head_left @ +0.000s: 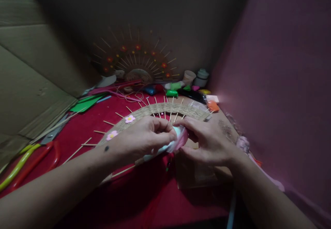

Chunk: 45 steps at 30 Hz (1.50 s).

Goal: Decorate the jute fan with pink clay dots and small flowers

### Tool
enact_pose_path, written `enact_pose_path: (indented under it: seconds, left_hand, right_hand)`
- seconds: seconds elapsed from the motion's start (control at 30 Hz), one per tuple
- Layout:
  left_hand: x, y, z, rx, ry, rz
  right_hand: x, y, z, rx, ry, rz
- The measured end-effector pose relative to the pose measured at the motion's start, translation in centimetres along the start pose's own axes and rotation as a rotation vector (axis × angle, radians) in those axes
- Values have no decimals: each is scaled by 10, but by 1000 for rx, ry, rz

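Observation:
Both my hands meet around a small crinkled plastic packet, pale blue on one side and pink on the other. My left hand pinches its near-left part between thumb and fingers. On the packet's right side, the fingers of my right hand are closed around its edge. Behind and partly under my hands lies a woven half-ring of tan cord with thin wooden sticks poking out. Two pink flowers with yellow centres, one upper and one lower, sit on its left part.
Red-and-yellow-handled scissors lie at left beside green sheets. Small coloured packets, including a green one and an orange one, lie behind the half-ring. A finished-looking flowered stick fan leans at the back wall. Cardboard stands left; a pink wall, right.

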<state>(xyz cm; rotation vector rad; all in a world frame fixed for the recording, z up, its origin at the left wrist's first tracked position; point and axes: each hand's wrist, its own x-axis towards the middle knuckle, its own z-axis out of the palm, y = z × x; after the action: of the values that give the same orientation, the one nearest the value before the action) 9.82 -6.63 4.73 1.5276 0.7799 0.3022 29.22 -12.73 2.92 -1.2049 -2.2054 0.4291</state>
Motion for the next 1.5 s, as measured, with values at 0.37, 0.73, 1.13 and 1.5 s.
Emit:
enact_pose_path:
  seconds: [0.37, 0.73, 1.13, 1.5]
  left_hand:
    - [-4, -3, 20, -366, -5, -13]
    - [-6, -1, 24, -21, 58, 114]
    - [-2, -6, 25, 146, 212, 134]
    - [-4, 0, 24, 8, 109, 29]
  right_hand:
    - [-7, -33, -3, 143, 110, 362]
    - [-10, -33, 9, 344, 40, 383]
    - [-13, -26, 21, 138, 304, 443]
    - [-10, -25, 14, 146, 395, 117]
